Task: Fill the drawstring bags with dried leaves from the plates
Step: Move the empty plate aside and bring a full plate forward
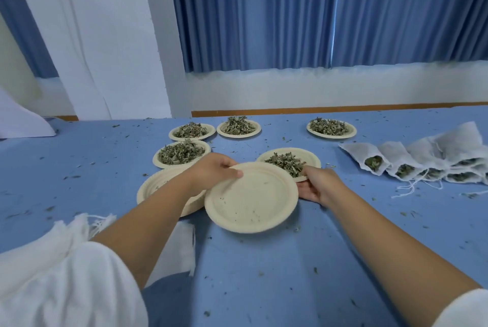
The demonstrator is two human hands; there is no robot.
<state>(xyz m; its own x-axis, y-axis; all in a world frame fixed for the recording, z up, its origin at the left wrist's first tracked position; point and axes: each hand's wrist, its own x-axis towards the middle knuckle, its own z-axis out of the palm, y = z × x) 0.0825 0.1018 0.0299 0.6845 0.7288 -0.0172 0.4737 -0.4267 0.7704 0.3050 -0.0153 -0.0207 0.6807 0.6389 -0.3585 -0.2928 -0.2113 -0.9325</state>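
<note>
Left hand [214, 171] grips the far-left rim of an empty plate [250, 198], thumb on top and fingers curled over the edge. Right hand [315, 186] holds the same plate at its right rim, fingers tucked under the edge; whether the thumb is on the rim cannot be told. The plate is tilted a little and carries only a few crumbs.

Its left edge overlaps a stack of empty plates [155, 189] lying under the left forearm. Just behind the right hand sits a half-full plate of leaves [287, 162], touching or almost touching the knuckles. The near-left leaf plate [181, 153] is heaped, just beyond the left hand. Three more heaped plates stand farther back: back-left plate [192, 131], back-middle plate [239, 128], back-right plate [331, 128].

The filled bags [422, 161] lie in an overlapping row at the right, mouths open toward the person, leaves showing, strings trailing. A pile of white cloth [63, 234], maybe unfilled bags, lies near-left beside the sleeve [79, 287].

The table [264, 274] has a blue cover strewn with leaf bits. Blue curtain [290, 10] behind.
</note>
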